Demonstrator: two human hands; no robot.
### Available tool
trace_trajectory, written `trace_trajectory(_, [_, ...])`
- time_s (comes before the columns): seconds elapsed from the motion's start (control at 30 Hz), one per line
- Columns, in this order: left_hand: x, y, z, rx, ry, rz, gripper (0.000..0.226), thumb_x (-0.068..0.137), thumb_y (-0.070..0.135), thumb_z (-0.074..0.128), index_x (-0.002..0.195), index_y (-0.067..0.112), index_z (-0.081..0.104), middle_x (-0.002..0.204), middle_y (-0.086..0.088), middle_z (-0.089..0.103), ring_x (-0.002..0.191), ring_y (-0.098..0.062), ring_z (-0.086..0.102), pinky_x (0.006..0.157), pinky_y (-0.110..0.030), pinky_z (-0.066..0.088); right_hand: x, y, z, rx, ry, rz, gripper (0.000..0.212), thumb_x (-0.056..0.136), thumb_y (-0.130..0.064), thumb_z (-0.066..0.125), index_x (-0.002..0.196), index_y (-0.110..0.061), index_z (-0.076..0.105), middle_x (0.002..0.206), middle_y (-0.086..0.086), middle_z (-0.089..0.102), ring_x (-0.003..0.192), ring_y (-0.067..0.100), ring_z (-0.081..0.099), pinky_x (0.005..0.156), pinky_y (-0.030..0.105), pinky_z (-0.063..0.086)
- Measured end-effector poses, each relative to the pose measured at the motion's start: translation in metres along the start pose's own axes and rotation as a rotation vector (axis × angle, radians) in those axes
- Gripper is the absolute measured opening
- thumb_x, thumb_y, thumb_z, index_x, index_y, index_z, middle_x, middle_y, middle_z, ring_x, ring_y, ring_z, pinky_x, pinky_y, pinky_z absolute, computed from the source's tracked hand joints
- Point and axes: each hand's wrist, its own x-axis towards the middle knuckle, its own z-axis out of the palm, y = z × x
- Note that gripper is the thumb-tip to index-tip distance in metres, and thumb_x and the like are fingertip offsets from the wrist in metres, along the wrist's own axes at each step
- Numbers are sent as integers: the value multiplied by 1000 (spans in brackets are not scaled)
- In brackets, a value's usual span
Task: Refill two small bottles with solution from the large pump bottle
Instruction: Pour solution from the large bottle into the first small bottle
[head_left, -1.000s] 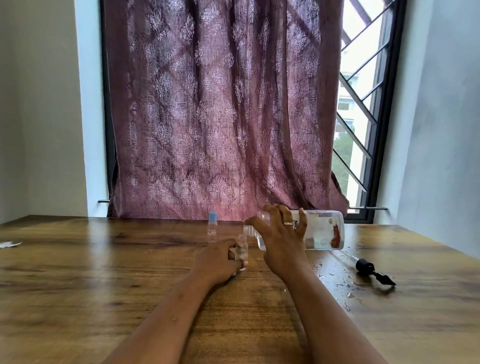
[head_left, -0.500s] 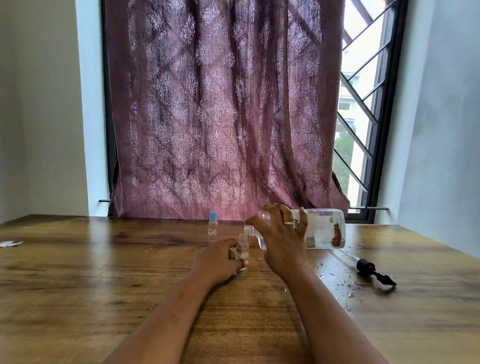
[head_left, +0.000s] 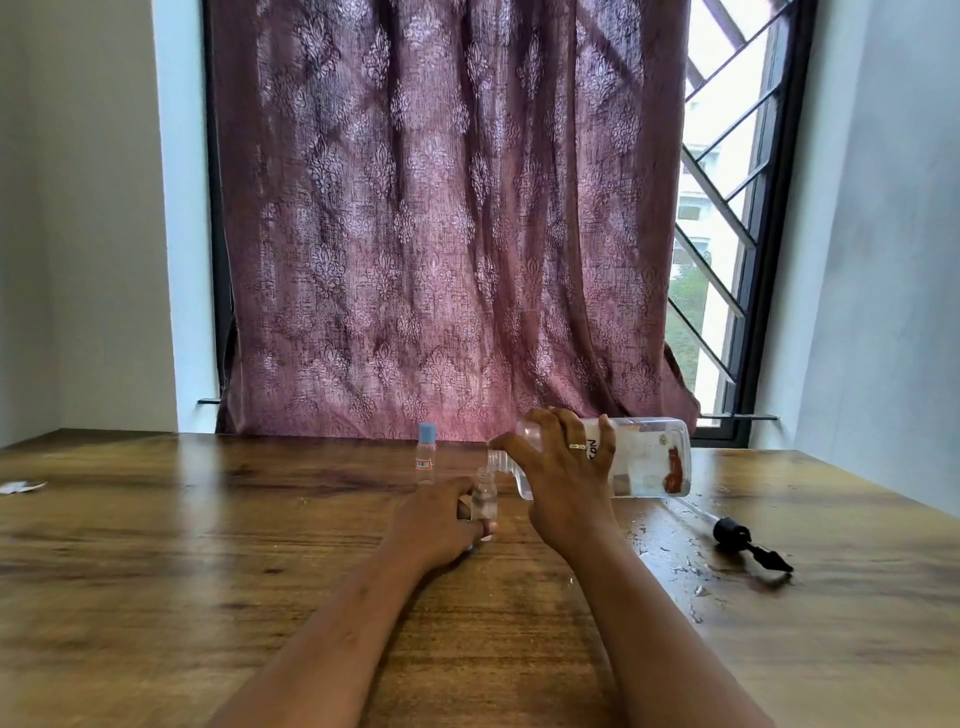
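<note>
My right hand (head_left: 563, 483) grips the big bottle (head_left: 644, 460) tipped over a small open bottle (head_left: 484, 501) pinched in my left hand (head_left: 439, 519); a capped small bottle (head_left: 426, 453) stands behind; the pump (head_left: 748, 540) lies on the wet wooden table (head_left: 208, 571); a maroon curtain (head_left: 441, 208) hangs beyond.

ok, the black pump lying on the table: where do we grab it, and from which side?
Take the pump at its thick black collar, from above, fingers across it. It lies flat on the table, thin tube pointing away toward the big bottle, nozzle toward the near right. Both ends are slim, and droplets on the wood suggest it's wet.
</note>
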Motion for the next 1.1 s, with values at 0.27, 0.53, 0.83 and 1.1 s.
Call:
trace_trajectory(0.27, [0, 0, 0, -13, -4, 1, 44, 75, 44, 72, 116, 34, 58, 85, 14, 61, 87, -10, 62, 84, -31, 50, 0, 0, 0, 3, 4, -3, 83, 58, 5, 56, 119, -47, 36, 140, 0, 31, 137, 26, 16, 105, 57, -4])
trace_trajectory(0.53, [0, 1, 0, 4, -10, -14, 40, 76, 45, 71, 112, 33, 58, 89, 11, 63, 90, -13, 62, 88, -36, 51, 0, 0, -1, -4, -2, -7, 82, 60, 5, 57, 121, -46, 35, 141, 0, 29, 138, 26, 15, 105, 57, -3])
trace_trajectory(0.83, [0, 0, -1, -8, -2, -4, 33, 75, 43, 72, 104, 33, 60, 83, 14, 63, 87, -13, 64, 84, -34, 51, -1, 0, 0, 8, 12, -3, 81, 59, 5, 54, 119, -46, 37, 141, -1, 30, 138, 24, 16, 105, 56, -6])
trace_trajectory(1.1, [0, 0, -1, -8, 1, 3, 32, 75, 43, 72, 102, 33, 60, 80, 16, 62, 84, -10, 63, 82, -31, 50, 0, 0, 1, 5, 32, -2, 80, 59, 5, 54, 119, -46, 39, 140, 0, 32, 138, 25, 17, 105, 55, -4])
